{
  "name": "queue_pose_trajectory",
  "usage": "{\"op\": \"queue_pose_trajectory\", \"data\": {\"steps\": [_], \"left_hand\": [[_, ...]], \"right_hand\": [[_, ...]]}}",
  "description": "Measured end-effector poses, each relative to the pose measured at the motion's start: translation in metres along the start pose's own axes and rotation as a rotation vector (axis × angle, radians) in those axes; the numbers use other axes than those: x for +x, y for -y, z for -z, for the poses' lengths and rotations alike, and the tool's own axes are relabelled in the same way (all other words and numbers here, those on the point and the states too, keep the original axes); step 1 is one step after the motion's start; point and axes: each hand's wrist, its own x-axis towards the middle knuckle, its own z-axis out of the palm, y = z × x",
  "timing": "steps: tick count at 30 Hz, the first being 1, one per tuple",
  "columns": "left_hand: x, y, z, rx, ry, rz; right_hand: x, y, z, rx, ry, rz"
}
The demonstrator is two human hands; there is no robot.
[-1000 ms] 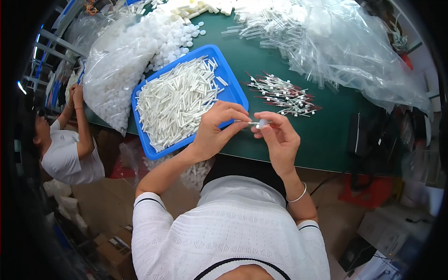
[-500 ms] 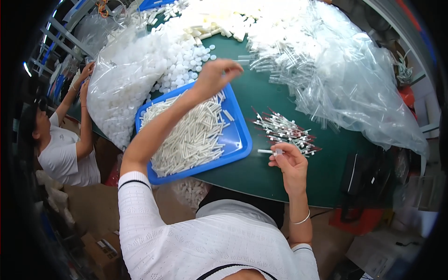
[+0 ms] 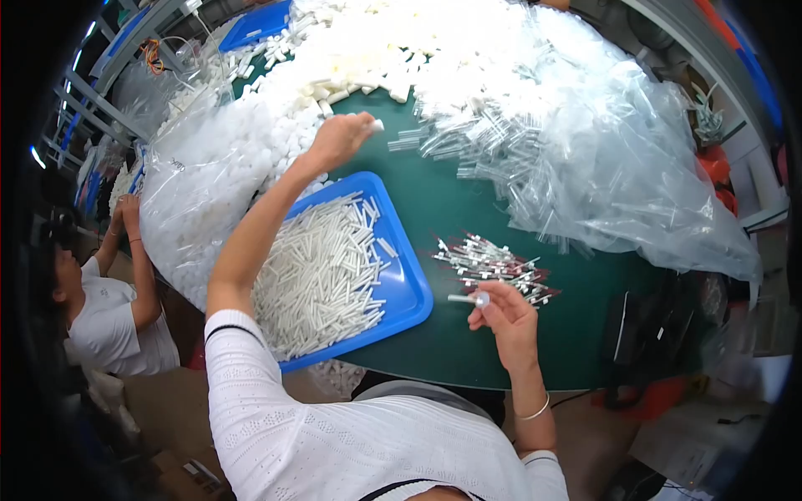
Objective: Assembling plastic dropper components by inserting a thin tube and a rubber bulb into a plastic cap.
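My left hand (image 3: 341, 140) is stretched out beyond the far edge of a blue tray (image 3: 415, 288). Its fingers pinch a short white cylinder (image 3: 376, 126), which sticks out past the fingertips. Many thin white sticks (image 3: 322, 280) fill most of the tray. Over the near part of the green table (image 3: 393, 355), my right hand (image 3: 511, 327) is closed on a white stick (image 3: 459, 298) with a round translucent cap (image 3: 482, 299) near the fingertips. Just beyond that hand lies a heap of thin white pieces with dark red ends (image 3: 493, 265).
A clear bag of white caps (image 3: 196, 200) bulges at the left. Clear tubes (image 3: 501, 138) spill from a plastic bag (image 3: 618, 184) at the right. White cylinders (image 3: 334, 96) are piled at the back. Another person (image 3: 117, 301) works at the far left. A black case (image 3: 639, 326) stands at right.
The whole view has shifted a little. My left hand has closed near the heaps, and a white cylinder now shows in its fingers. My right hand keeps its capped stick.
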Motion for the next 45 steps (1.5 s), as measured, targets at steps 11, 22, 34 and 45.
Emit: {"op": "queue_pose_trajectory", "data": {"steps": [11,22,34,45], "left_hand": [[-0.191,-0.191,0.06,-0.686,0.336,0.141],[-0.222,-0.21,0.041,-1.319,0.497,0.443],[-0.232,-0.213,0.031,-0.447,-0.015,-0.164],[-0.218,-0.221,0.038,-0.608,0.129,-0.012]], "right_hand": [[-0.009,-0.014,-0.059,0.219,0.203,0.043],[-0.046,-0.013,-0.043,0.289,0.194,-0.003],[-0.048,-0.016,-0.028,0.228,0.2,-0.043],[-0.041,-0.016,-0.025,-0.521,0.122,0.27]]}}
